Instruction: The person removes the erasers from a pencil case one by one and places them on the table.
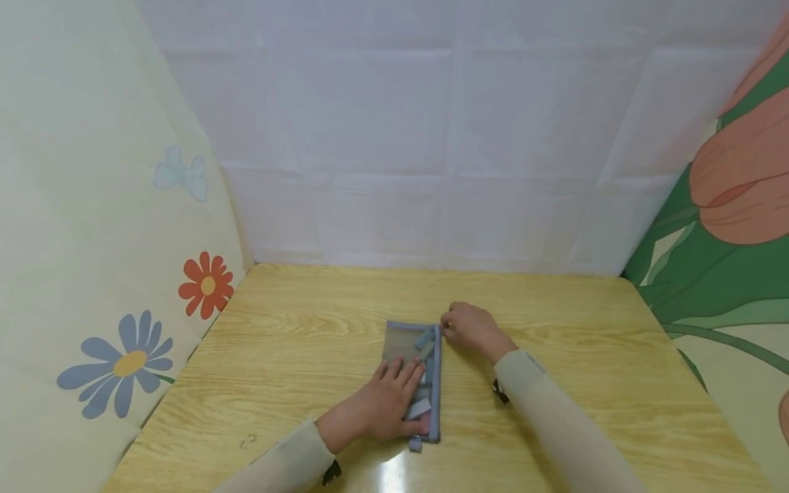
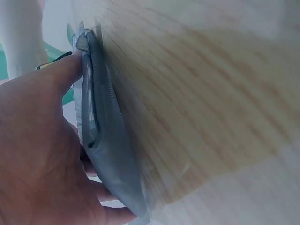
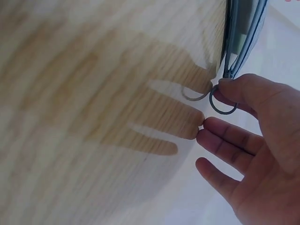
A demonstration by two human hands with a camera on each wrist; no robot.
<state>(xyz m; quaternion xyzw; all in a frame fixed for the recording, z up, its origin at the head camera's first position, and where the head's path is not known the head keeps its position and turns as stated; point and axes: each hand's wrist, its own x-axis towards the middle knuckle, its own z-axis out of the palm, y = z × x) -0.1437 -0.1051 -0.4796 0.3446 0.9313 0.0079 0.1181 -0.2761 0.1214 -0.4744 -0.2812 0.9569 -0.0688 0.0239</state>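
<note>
A see-through mesh zip pouch with grey-blue edging lies flat on the table, its zipper along the right side. Small items show through it, among them a white block and bluish pieces. My left hand presses down on the pouch with fingers spread, its thumb at the near end. At the far right corner, my right hand pinches the zipper's ring pull between thumb and index finger. The other fingers of that hand extend close over the tabletop in the right wrist view.
The wood-grain table reflects light near its front edge. A small fabric tab sticks out from the pouch's near end. A white sheet hangs behind the table, with flower-printed cloths on both sides.
</note>
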